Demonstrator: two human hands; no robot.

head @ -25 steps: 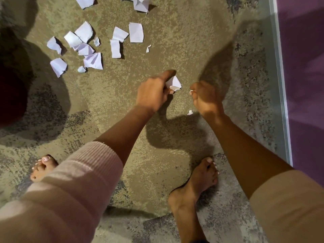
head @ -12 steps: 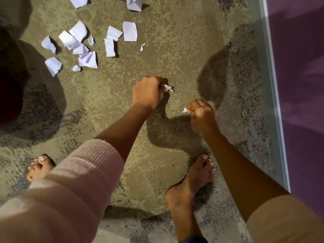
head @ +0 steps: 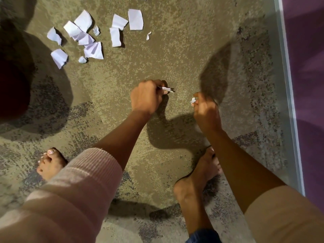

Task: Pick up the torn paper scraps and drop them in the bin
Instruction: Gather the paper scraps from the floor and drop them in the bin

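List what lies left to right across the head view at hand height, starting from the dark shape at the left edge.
Dark round shape → left hand → folded scrap → tiny scrap → right hand → pale floor strip → purple surface.

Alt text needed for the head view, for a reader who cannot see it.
Seen from above, a barefoot person bends over a mottled carpet, the left hand closed on a white paper scrap and the right hand pinching a smaller scrap. About a dozen more torn pieces lie scattered on the carpet at upper left.
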